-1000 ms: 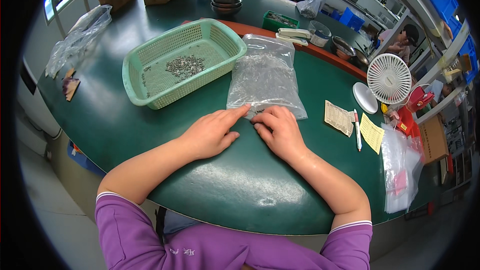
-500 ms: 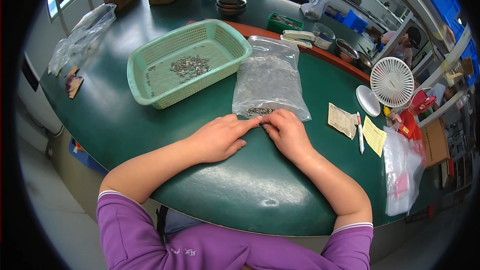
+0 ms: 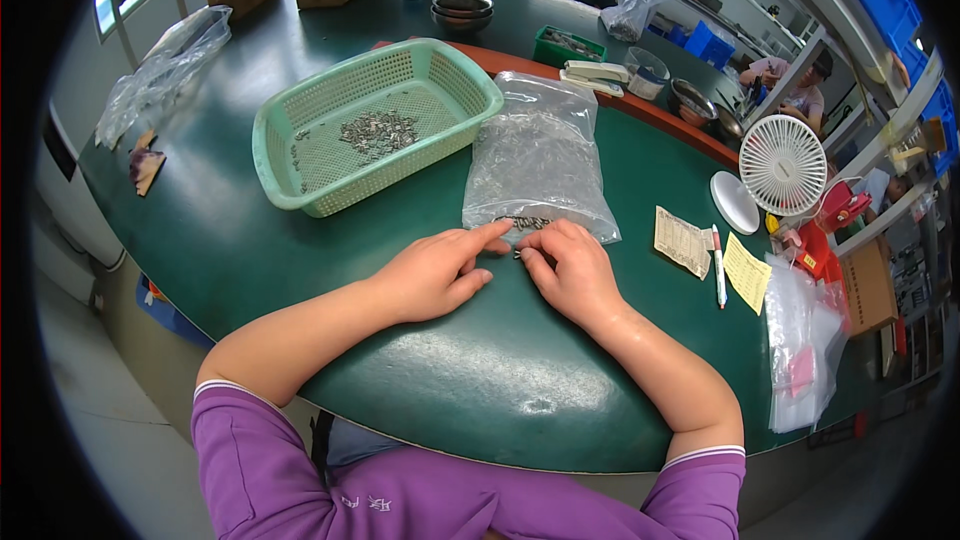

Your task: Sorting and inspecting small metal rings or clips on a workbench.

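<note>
A clear plastic bag (image 3: 535, 155) lies flat on the green table, with small metal parts (image 3: 526, 223) heaped at its near edge. At that edge my left hand (image 3: 432, 272) has its fingers stretched out and apart, the index fingertip by the heap. My right hand (image 3: 573, 265) is closed in a pinch on a small metal part (image 3: 518, 253), just in front of the bag. To the left of the bag stands a light green plastic basket (image 3: 350, 195) with many more small metal parts (image 3: 378, 132) scattered over its mesh bottom.
To the right are a worn paper slip (image 3: 683, 240), a marker pen (image 3: 719, 265), a yellow note (image 3: 747, 273), a white fan (image 3: 783, 165) and a stack of clear bags (image 3: 800, 350). A red-brown strip (image 3: 680, 127) runs behind the bag. Other people sit farther back.
My hands have drawn slightly apart. My left fingertips have left the right ones and shifted left and up to the heap at the bag's edge. A small part now shows in my right fingertips.
</note>
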Available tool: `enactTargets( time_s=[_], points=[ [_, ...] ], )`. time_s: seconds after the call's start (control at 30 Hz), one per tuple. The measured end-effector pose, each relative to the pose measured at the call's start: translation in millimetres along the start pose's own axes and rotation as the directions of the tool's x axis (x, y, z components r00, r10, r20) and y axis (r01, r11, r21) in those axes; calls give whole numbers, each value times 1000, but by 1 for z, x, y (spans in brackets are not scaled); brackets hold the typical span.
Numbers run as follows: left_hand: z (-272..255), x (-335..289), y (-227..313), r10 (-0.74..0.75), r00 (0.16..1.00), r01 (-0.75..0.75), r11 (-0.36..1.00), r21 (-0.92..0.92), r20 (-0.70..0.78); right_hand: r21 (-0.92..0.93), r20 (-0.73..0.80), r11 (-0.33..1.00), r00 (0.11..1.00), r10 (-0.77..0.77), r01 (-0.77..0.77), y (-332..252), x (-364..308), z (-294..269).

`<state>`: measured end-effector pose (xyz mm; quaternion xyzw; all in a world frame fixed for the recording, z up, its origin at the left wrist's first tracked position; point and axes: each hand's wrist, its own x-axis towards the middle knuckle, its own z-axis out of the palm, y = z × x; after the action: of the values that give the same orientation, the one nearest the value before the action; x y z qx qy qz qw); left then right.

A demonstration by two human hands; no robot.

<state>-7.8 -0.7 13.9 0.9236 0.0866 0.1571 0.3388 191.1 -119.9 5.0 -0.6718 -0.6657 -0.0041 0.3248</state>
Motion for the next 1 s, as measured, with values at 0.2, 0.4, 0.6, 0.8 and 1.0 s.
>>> enactTargets(
  time_s=[0.2, 0.4, 0.6, 0.8, 1.0],
  points=[
    [-1, 0, 0, -75, 996, 70, 993, -100, -49, 35, 54, 999, 998, 11, -13, -4, 0, -5],
    [0, -2, -2, -12, 998, 9, 999, -50, -63, 78, 337, 966, 919, 207, -247, -17, 7, -25],
    [1, -2, 1, -99, 994, 89, 970, -224, -34, -69, 184, 990, 977, -107, 122, -12, -3, -16],
    [-6, 1, 4, -360, 910, 408, 677, -613, 207, 147, 22, 976, 986, -165, 160, -23, -7, -5],
    [-10, -3, 11, -251, 866, 501, 430, -751, 433, 282, -55, 927, 969, -242, 247, -30, -8, -3]
  ],
)
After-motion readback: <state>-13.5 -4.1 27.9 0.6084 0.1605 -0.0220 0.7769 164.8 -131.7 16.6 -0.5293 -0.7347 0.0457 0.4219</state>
